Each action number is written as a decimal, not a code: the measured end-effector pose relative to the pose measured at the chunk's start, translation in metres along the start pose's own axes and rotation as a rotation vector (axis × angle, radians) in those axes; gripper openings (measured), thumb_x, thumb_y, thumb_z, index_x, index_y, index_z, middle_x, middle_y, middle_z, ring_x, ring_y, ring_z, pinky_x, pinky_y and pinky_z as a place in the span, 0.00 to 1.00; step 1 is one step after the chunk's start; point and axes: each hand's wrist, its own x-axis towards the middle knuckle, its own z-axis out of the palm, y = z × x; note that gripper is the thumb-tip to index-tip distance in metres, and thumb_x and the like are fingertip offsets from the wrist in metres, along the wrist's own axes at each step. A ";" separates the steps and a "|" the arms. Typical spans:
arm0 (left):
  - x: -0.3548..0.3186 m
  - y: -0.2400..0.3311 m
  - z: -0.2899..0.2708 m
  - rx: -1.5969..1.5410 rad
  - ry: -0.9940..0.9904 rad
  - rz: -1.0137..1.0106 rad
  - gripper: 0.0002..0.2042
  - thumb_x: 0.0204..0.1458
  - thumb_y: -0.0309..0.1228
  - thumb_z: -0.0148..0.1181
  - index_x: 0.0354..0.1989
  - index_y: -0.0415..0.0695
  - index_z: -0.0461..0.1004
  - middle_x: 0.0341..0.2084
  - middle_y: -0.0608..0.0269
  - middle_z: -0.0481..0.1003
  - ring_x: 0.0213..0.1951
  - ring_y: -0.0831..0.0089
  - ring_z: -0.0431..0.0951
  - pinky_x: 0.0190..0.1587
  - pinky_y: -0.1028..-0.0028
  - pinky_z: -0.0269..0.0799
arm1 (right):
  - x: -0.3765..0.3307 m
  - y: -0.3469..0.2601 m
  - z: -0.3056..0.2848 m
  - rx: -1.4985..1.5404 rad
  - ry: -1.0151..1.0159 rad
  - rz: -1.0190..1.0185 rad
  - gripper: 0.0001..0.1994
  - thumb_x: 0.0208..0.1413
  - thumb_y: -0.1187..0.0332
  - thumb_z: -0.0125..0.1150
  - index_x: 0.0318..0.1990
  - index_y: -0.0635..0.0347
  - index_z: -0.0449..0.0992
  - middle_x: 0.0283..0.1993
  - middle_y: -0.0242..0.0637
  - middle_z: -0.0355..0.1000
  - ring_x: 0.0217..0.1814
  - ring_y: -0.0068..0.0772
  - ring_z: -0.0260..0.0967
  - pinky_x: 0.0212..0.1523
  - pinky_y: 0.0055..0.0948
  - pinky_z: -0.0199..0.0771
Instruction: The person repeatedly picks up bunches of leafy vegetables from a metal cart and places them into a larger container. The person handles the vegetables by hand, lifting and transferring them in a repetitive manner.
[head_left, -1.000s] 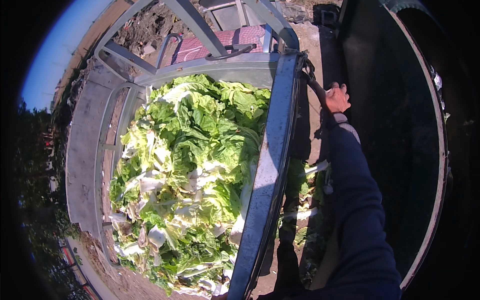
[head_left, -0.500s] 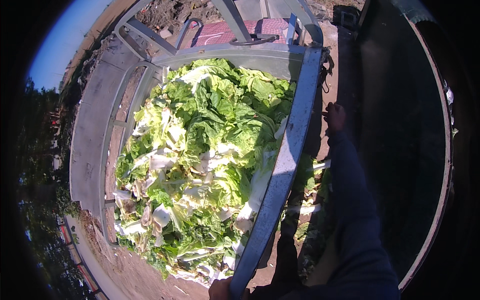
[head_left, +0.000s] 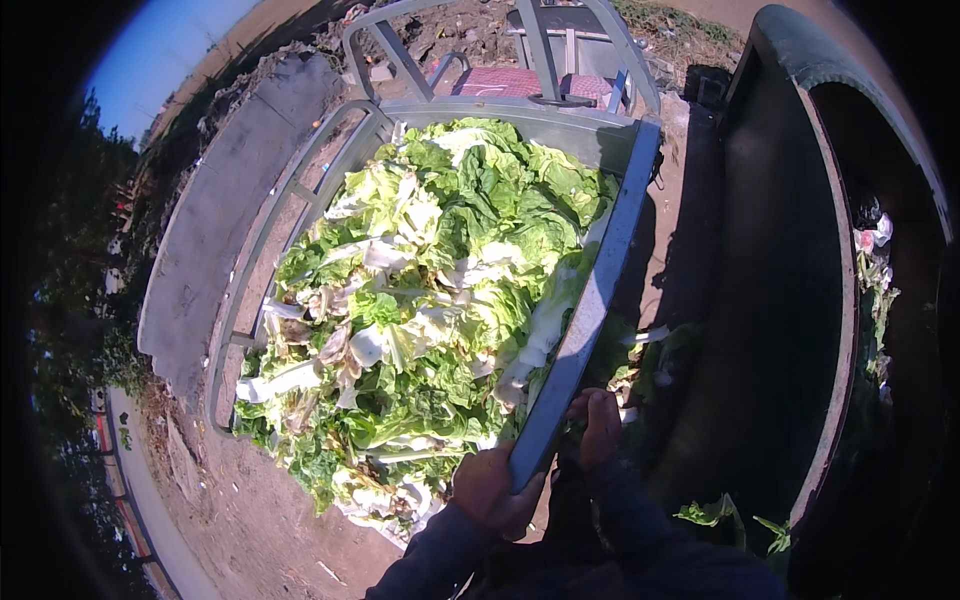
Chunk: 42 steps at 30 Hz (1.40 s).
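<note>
Metal side panel (head_left: 598,290) runs down the right edge of the cart (head_left: 480,108), leafy greens (head_left: 450,270) heaped beside it; your left hand (head_left: 492,488) grips its near end, your right hand (head_left: 600,430) beside it, too shadowed to tell its hold.

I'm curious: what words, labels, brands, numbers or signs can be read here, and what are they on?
No readable text anywhere.
Dark patch on the ground beyond the cart: a faint pale outline, too blurred to tell whether it is lettering.
Metal side rail: no lettering I can make out.
Red-patterned cover: no legible words.
Large dark container: its shaded side shows no legible marks.
</note>
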 end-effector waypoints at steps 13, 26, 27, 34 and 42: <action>-0.318 -0.130 -0.042 -0.024 -0.329 0.035 0.32 0.48 0.62 0.62 0.37 0.38 0.75 0.26 0.45 0.77 0.32 0.46 0.80 0.36 0.55 0.74 | -0.311 0.009 0.039 -0.500 -0.238 -0.099 0.24 0.55 0.53 0.69 0.44 0.65 0.67 0.34 0.37 0.71 0.35 0.25 0.70 0.36 0.30 0.73; -0.409 -0.141 -0.013 -0.113 -0.362 -0.061 0.31 0.45 0.53 0.67 0.41 0.37 0.63 0.25 0.42 0.78 0.30 0.44 0.81 0.34 0.53 0.76 | -0.418 0.038 0.064 -0.391 -0.362 0.260 0.31 0.46 0.49 0.75 0.48 0.66 0.71 0.37 0.38 0.74 0.38 0.30 0.74 0.39 0.34 0.78; -0.409 -0.140 -0.010 -0.056 -0.398 -0.068 0.33 0.44 0.53 0.68 0.43 0.35 0.63 0.25 0.42 0.78 0.31 0.45 0.81 0.35 0.54 0.77 | -0.422 0.034 0.062 -0.375 -0.337 0.280 0.31 0.47 0.51 0.75 0.49 0.64 0.70 0.37 0.36 0.74 0.38 0.28 0.73 0.39 0.32 0.78; -0.413 -0.146 0.002 -0.065 -0.343 0.102 0.35 0.42 0.52 0.70 0.45 0.34 0.62 0.28 0.40 0.78 0.33 0.43 0.81 0.36 0.54 0.77 | -0.440 0.043 0.056 -0.449 -0.073 0.044 0.34 0.46 0.50 0.74 0.50 0.69 0.68 0.40 0.44 0.76 0.39 0.34 0.76 0.42 0.35 0.77; -0.417 -0.164 0.022 -0.045 -0.337 0.282 0.44 0.42 0.56 0.68 0.58 0.32 0.58 0.42 0.33 0.75 0.41 0.39 0.79 0.41 0.49 0.75 | -0.484 0.029 0.052 -0.745 0.090 0.065 0.39 0.45 0.48 0.73 0.55 0.71 0.67 0.40 0.45 0.76 0.41 0.38 0.76 0.43 0.36 0.76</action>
